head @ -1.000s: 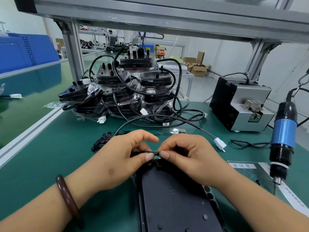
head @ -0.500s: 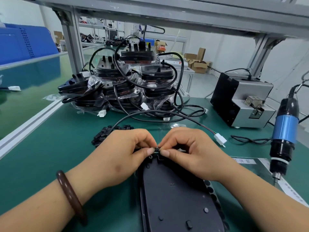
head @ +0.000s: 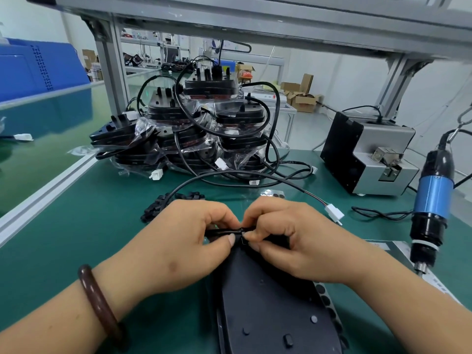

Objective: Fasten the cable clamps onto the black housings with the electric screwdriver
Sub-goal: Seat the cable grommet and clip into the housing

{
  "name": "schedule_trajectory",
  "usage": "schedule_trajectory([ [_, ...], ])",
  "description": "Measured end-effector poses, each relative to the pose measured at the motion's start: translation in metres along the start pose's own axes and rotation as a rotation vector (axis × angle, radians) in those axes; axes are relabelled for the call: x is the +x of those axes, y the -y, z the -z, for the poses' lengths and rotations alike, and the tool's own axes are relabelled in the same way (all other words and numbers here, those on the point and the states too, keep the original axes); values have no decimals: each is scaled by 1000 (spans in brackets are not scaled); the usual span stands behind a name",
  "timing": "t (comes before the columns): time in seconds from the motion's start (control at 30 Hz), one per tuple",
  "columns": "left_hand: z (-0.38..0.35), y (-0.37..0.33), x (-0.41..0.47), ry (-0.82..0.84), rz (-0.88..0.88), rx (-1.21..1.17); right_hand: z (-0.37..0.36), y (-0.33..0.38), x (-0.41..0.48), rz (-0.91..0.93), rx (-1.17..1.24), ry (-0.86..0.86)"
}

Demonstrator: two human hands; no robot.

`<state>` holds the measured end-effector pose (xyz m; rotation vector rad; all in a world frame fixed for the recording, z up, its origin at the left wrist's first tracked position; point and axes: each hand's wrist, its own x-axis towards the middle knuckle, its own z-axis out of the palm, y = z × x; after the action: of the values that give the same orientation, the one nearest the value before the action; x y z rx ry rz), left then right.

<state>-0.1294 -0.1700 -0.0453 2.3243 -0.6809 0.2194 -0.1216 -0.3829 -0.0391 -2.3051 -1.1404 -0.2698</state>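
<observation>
bench mat (head: pixel 76 238): plain teal-green | housing (head: pixel 268 302): matte black | cable (head: pixel 222 231): black; connector (head: pixel 334 213) white | electric screwdriver (head: pixel 433 198): blue barrel, black ends, white ring | bracelet (head: pixel 99 305): glossy dark brown | feeder box (head: pixel 370 154): black side, silver-grey body | crate (head: pixel 38 65): blue | frame (head: pixel 112 72): grey

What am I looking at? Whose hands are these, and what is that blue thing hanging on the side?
These are a person's hands, filmed by a camera worn on their head that looks down at a green worktable. The left hand and right hand both pinch a thin black cable at the far edge of a flat black housing. The blue thing is an electric screwdriver, hanging with nobody holding it. Behind are a pile of housings, some small black clamps and a grey box machine.
</observation>
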Motion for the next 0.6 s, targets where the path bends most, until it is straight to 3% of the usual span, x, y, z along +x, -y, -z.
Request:
schedule_trajectory([
  [0.47,-18,-6,-3,-135,31,57,1,-6,-7,-30,127,-45],
  [0.6,-19,0,0,-129,66,-62,-1,-8,-7,-74,195,-80],
])
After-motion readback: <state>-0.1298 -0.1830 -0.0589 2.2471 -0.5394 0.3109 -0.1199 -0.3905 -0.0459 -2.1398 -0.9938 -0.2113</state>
